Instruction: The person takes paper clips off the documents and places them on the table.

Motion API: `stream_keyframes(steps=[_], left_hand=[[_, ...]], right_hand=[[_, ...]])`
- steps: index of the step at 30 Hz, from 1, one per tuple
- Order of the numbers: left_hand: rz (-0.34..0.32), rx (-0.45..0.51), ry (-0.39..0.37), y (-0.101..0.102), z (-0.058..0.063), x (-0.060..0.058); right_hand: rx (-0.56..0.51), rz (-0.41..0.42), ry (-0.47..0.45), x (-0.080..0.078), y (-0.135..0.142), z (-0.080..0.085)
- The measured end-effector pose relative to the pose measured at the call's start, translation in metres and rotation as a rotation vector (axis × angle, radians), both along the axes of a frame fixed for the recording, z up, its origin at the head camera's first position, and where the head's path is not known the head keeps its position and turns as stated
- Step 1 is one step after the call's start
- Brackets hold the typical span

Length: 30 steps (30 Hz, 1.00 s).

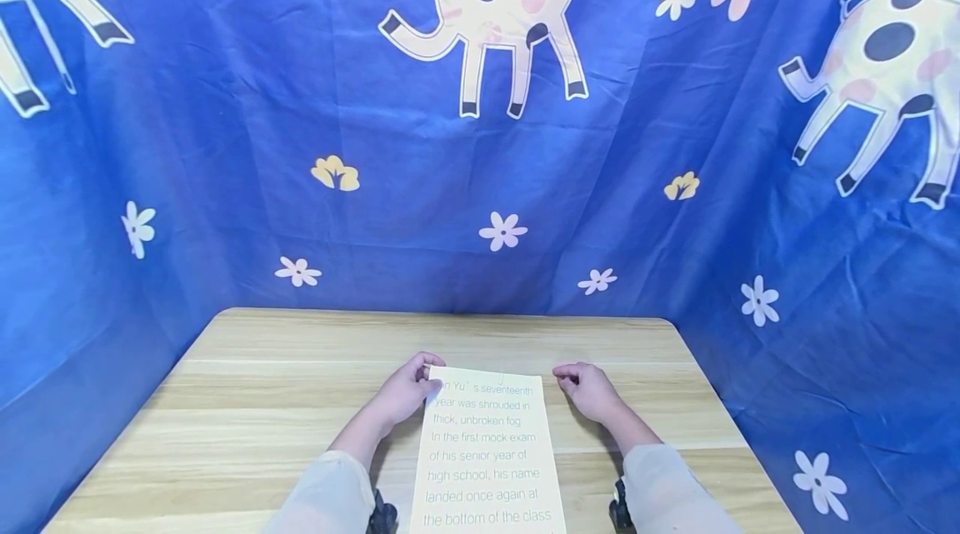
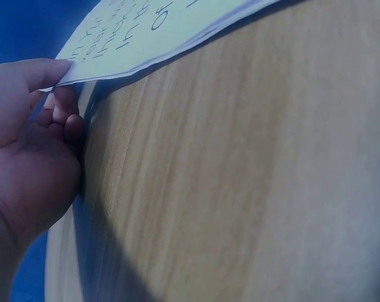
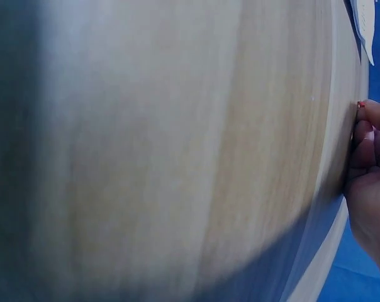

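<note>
A stack of pale yellow paper sheets [image 1: 487, 442] with large printed text lies in front of me. My left hand [image 1: 408, 388] pinches its top left corner between thumb and fingers. In the left wrist view, that hand [image 2: 36, 138] has the thumb on top of the paper [image 2: 146, 47], and the sheets' edges are slightly apart. A thin, pale loop-like mark [image 1: 501, 378] shows at the top edge, too faint to identify. My right hand [image 1: 591, 391] is just right of the paper, apart from it. In the right wrist view, its fingertips pinch a tiny red object [image 3: 361, 104], mostly hidden.
The light wood table [image 1: 262, 401] has rounded far corners. Blue curtains [image 1: 420, 184] printed with flowers and animals hang behind it and on both sides. Dark wrist devices [image 1: 382, 513] sit at both sleeves.
</note>
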<state>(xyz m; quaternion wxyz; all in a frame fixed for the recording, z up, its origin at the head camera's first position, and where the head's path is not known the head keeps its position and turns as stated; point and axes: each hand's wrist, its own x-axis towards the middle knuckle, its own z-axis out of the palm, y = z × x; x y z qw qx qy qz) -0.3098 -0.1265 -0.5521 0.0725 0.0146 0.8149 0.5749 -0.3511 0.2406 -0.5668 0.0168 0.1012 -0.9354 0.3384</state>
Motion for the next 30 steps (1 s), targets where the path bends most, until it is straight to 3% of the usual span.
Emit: stream_keyframes(steps=[20, 26, 30], left_hand=[[0.0, 0.007, -0.012, -0.001, -0.004, -0.002], [-0.002, 0.019, -0.015, -0.001, -0.004, -0.002], [-0.005, 0.012, -0.011, -0.002, -0.004, -0.002]], right_hand=[[-0.048, -0.011, -0.023, -0.001, 0.002, -0.002], [-0.174, -0.08, -0.064, -0.002, 0.0, 0.0], [-0.168, -0.061, -0.015, -0.002, -0.007, 0.005]])
